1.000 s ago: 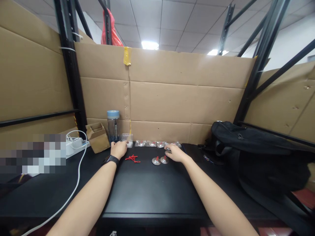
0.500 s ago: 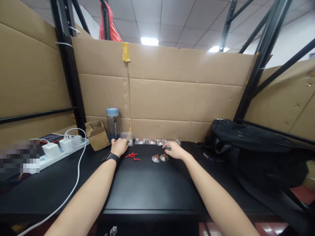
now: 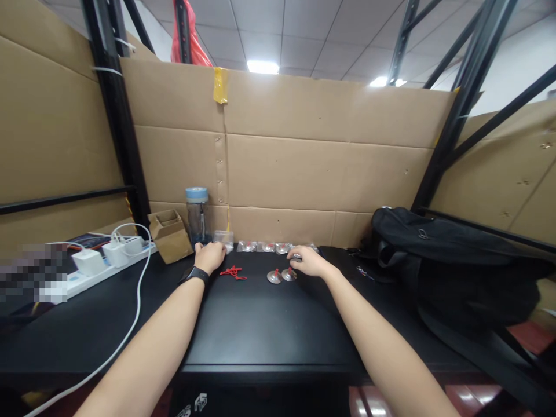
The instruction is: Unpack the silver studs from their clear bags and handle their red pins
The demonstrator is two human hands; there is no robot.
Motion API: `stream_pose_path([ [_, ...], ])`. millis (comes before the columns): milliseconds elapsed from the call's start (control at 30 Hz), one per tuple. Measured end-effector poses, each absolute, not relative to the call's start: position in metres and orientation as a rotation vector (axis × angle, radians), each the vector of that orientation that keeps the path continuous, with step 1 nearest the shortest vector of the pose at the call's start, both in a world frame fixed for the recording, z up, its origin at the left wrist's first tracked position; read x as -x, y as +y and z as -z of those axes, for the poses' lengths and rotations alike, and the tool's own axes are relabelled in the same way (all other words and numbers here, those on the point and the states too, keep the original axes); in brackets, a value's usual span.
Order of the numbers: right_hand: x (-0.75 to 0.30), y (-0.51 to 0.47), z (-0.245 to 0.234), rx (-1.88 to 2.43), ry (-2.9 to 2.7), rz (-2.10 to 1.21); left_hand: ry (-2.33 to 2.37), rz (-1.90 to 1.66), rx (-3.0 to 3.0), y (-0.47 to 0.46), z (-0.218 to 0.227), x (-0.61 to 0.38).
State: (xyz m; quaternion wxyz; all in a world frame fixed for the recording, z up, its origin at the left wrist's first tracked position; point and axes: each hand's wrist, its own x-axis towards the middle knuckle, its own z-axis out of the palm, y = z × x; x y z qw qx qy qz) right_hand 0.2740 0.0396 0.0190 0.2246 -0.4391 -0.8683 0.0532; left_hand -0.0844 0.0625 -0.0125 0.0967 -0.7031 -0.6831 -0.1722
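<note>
My left hand point(image 3: 210, 256), wearing a dark wrist band, rests at the back of the black table with thumb and fingers apart. Its fingertips are beside a small clear plastic bag point(image 3: 224, 238). Just right of that wrist lies a knotted red cord point(image 3: 233, 273). Two small silvery finger cymbals point(image 3: 274, 277) with red loops lie side by side at the middle. Beside them, my right hand point(image 3: 306, 260) has its fingers bent and apart, in front of a row of bagged cymbals point(image 3: 266, 247); part of the row is hidden behind it.
A bottle with a blue lid point(image 3: 197, 217) and an open cardboard box point(image 3: 170, 237) stand at back left. A white power strip point(image 3: 108, 272) with chargers and a looping white cable point(image 3: 139, 289) lies left. A black bag point(image 3: 452, 272) occupies the right. Cardboard panels point(image 3: 282, 174) close off the back.
The view has shifted slightly, so everything sits a little higher in the picture. Both hands keep nearly the same place, and the cymbals and red cord have not moved.
</note>
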Motion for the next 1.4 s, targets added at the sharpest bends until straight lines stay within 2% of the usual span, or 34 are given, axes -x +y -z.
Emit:
stream_pose_path([
  [200, -0.275, 0.034, -0.025, 1.168, -2.437, -0.248, -1.833, 0.745, 1.965, 0.049, -0.009, 0.073],
  [400, -0.269, 0.025, -0.032, 1.100, -2.563, -0.501, -1.477, 0.779, 2.250, 0.028, -0.021, 0.025],
  [533, -0.266, 0.023, -0.031, 1.173, -2.613, -0.386, -1.209, 0.610, 2.519, 0.010, -0.014, -0.013],
  [633, -0.265, 0.024, -0.030, 1.225, -2.625, -0.259, -1.059, 0.606, 2.598, -0.002, -0.010, -0.029],
  [800, -0.264, 0.025, -0.028, 1.247, -2.637, -0.233, -0.845, 0.564, 2.652, -0.012, -0.009, -0.034],
  [1233, -0.262, 0.020, -0.030, 1.364, -2.608, -0.053, -0.972, 0.485, 2.565, -0.005, -0.003, -0.034],
  [1400, -0.261, 0.017, -0.032, 1.345, -2.608, -0.076, -1.006, 0.597, 2.590, -0.003, -0.005, -0.030],
])
